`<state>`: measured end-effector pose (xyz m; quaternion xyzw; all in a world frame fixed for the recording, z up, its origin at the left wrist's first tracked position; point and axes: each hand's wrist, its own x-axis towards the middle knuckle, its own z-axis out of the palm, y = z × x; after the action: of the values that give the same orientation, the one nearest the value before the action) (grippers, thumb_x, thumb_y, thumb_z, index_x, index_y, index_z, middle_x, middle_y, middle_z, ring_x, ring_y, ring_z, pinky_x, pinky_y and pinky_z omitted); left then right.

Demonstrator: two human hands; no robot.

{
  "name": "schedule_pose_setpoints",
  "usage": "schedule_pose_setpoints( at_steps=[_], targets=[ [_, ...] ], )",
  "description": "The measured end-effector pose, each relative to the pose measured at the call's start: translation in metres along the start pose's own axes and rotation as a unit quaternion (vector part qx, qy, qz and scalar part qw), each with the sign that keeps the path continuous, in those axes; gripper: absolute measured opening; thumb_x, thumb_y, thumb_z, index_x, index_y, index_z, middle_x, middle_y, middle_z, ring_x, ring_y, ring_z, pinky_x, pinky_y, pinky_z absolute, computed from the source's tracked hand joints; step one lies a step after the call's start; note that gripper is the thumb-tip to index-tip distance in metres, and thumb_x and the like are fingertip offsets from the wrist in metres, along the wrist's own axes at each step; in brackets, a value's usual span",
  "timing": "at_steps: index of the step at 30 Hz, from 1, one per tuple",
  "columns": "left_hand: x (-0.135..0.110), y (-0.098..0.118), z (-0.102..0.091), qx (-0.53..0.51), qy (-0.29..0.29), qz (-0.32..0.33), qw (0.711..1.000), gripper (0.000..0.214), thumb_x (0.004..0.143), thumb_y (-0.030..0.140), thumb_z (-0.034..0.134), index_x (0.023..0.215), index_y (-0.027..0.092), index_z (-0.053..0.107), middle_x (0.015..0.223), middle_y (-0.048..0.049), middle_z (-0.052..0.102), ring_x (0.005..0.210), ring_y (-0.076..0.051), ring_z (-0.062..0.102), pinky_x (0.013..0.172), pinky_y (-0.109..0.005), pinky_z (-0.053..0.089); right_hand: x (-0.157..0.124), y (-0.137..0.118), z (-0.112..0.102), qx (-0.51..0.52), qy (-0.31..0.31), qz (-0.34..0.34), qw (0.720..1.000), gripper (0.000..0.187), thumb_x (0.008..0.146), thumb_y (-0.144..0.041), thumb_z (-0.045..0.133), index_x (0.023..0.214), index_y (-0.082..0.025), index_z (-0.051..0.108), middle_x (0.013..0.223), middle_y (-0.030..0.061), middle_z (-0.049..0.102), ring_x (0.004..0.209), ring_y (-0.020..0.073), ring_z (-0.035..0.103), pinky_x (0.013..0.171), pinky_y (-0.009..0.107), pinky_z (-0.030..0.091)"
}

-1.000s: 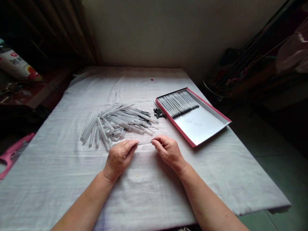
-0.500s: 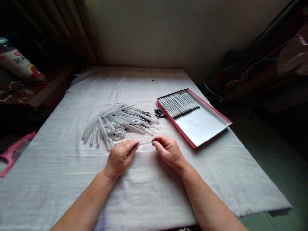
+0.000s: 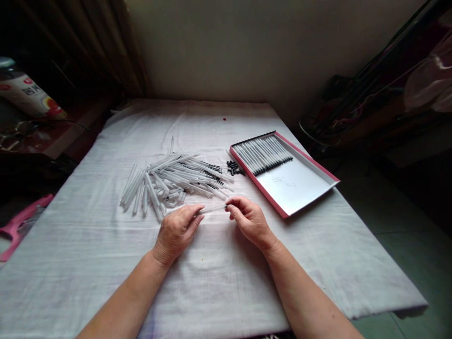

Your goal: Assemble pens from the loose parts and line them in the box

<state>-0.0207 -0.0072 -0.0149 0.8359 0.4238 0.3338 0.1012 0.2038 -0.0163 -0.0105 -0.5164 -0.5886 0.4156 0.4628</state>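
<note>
A thin translucent pen (image 3: 213,209) spans the gap between my two hands, just above the cloth. My left hand (image 3: 180,230) is closed, with thumb and fingers around the pen's left part. At its other end, my right hand (image 3: 250,220) pinches a small dark tip between thumb and forefinger. Right behind the hands lies a loose heap of clear pen barrels (image 3: 165,176), with thin black-tipped refills among them. Several small black pen plugs (image 3: 233,167) are scattered between that heap and the box.
A shallow red-edged box (image 3: 293,200) on the right holds a row of pens (image 3: 264,153) with black ends. White cloth (image 3: 88,245) covers the table. A pink-handled object (image 3: 21,223) is at the left edge, and a labelled jar (image 3: 30,94) stands beyond.
My right hand has shifted slightly to the right, and a little more of the pen shows between the hands. The left thumb has dropped slightly from the forefinger.
</note>
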Motion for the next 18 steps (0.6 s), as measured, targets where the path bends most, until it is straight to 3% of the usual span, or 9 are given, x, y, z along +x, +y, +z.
schedule_pose_setpoints(
  at_steps=[6,12,18],
  targets=[
    [-0.0011,-0.0057,-0.0067,0.008,-0.004,-0.038,0.999,0.026,0.095,0.034,0.048,0.100,0.018,0.067,0.090,-0.0066,0.074,0.082,-0.019,0.070,0.074,-0.028,0.053,0.0040,-0.0083,-0.0060,0.045,0.040,0.016,0.998,0.021,0.084,-0.039,0.058,0.088,-0.019,0.062,0.074,0.0028,0.067,0.057,0.0128,0.059,0.056,0.025,0.051],
    [-0.0029,-0.0084,-0.0056,-0.007,0.013,-0.056,0.998,0.024,0.094,0.035,0.050,0.095,0.019,0.067,0.086,-0.0052,0.074,0.078,-0.017,0.070,0.073,-0.026,0.053,0.0034,-0.0032,-0.0069,-0.037,0.034,0.018,0.999,0.030,0.088,-0.044,0.053,0.072,-0.019,0.059,0.064,0.0018,0.062,0.053,0.0121,0.055,0.053,0.024,0.046],
    [-0.0013,-0.0065,-0.0055,-0.011,0.018,-0.064,0.998,0.026,0.094,0.037,0.048,0.094,0.020,0.067,0.086,-0.0056,0.074,0.077,-0.018,0.070,0.073,-0.026,0.054,0.0031,-0.0011,-0.0066,0.022,0.016,0.037,0.999,0.028,0.083,-0.042,0.059,0.096,-0.019,0.064,0.081,0.0044,0.068,0.061,0.0135,0.060,0.058,0.026,0.051]
  ],
)
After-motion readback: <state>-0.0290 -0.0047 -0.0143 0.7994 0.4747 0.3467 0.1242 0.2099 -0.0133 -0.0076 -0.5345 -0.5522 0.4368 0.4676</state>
